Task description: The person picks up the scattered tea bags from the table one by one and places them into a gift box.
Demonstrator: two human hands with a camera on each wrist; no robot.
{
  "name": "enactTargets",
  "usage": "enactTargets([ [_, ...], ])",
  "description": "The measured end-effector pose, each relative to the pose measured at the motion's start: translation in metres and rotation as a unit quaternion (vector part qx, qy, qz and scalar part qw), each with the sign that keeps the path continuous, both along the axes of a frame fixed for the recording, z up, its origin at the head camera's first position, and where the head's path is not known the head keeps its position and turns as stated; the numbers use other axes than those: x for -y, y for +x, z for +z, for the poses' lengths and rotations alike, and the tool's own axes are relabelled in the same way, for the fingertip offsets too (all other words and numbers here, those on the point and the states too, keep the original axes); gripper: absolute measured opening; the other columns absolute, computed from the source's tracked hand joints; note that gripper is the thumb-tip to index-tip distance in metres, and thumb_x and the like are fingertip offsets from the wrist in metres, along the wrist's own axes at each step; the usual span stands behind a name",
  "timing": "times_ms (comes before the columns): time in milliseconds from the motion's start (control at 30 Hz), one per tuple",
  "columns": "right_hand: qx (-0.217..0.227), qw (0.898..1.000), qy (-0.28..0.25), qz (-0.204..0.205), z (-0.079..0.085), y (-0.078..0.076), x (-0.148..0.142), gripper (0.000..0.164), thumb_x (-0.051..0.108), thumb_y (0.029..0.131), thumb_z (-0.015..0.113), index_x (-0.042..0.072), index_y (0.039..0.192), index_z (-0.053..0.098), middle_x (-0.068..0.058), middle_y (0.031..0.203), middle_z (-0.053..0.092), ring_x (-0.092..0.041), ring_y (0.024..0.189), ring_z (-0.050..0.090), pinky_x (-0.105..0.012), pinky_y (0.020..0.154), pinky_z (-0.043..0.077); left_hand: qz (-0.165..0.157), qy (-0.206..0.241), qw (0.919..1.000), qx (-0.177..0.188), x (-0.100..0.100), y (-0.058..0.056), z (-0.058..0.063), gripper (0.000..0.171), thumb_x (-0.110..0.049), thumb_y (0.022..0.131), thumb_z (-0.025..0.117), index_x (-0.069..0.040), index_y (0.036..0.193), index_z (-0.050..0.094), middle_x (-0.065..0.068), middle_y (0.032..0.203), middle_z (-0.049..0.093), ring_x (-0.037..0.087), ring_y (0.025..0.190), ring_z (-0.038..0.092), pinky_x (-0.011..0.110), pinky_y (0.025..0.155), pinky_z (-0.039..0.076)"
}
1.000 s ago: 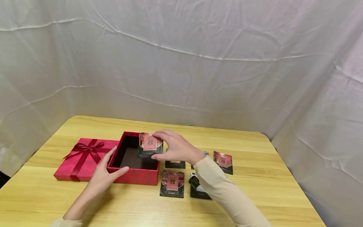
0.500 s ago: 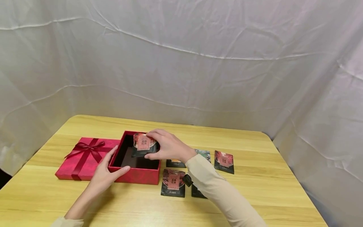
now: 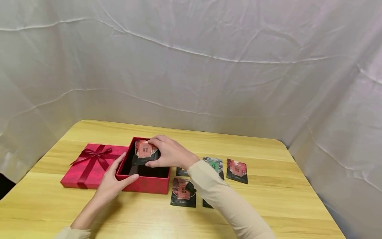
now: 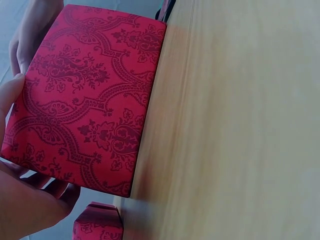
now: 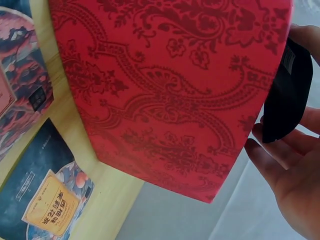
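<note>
Head view, the clock centred on the open red box [image 3: 149,185]: the right hand [image 3: 169,154], fingers bent and partly closed, pinches a dark packet [image 3: 142,153] at its three-o'clock side, tilted at the opening; whether its lower edge dips past the rim, I cannot tell. The left hand [image 3: 111,182], spread wide, grips the box's corner at eight. A bowed lid [image 3: 71,172] lies just beside at nine, other packets [image 3: 181,196] at three to four. Wooden tabletop [image 3: 268,199] runs behind to its far edge at twelve.
</note>
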State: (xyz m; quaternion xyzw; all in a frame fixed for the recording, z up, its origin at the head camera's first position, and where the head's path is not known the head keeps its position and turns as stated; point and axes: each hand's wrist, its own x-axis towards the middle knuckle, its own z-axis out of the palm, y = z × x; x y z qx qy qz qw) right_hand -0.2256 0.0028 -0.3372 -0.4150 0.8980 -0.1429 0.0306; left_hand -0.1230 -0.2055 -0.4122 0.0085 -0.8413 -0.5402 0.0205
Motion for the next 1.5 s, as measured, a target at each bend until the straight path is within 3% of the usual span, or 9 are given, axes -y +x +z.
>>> enactTargets([
  [600,0.04,0.999,0.03,-0.022,-0.014,-0.007,0.017,0.072,0.051,0.082,0.072,0.01,0.139,0.052,-0.008,0.141,0.048,-0.02,0.128,0.046,-0.033,0.102,0.041,0.006,0.022,0.9997,-0.012,-0.001,0.0,-0.003,0.089,-0.029,0.085,0.075,-0.014,0.155,0.021,0.023,0.153,0.023,0.043,0.135,0.024,0.07,0.101,0.023],
  [1233,0.024,0.997,0.066,-0.039,-0.026,-0.006,0.032,0.072,0.052,0.079,0.074,0.011,0.135,0.056,-0.006,0.138,0.05,-0.018,0.127,0.045,-0.027,0.104,0.038,0.01,0.04,0.999,-0.017,-0.002,0.001,-0.005,0.087,-0.027,0.085,0.074,-0.017,0.155,0.022,0.021,0.152,0.028,0.039,0.134,0.029,0.067,0.102,0.025],
  [1500,0.032,0.997,0.058,-0.031,-0.029,-0.007,0.033,0.077,0.054,0.08,0.072,0.009,0.138,0.053,-0.007,0.141,0.048,-0.018,0.128,0.044,-0.027,0.103,0.038,0.014,0.032,0.9993,-0.015,-0.002,0.002,-0.006,0.087,-0.024,0.086,0.074,-0.015,0.155,0.022,0.021,0.147,0.034,0.038,0.123,0.042,0.059,0.097,0.037],
])
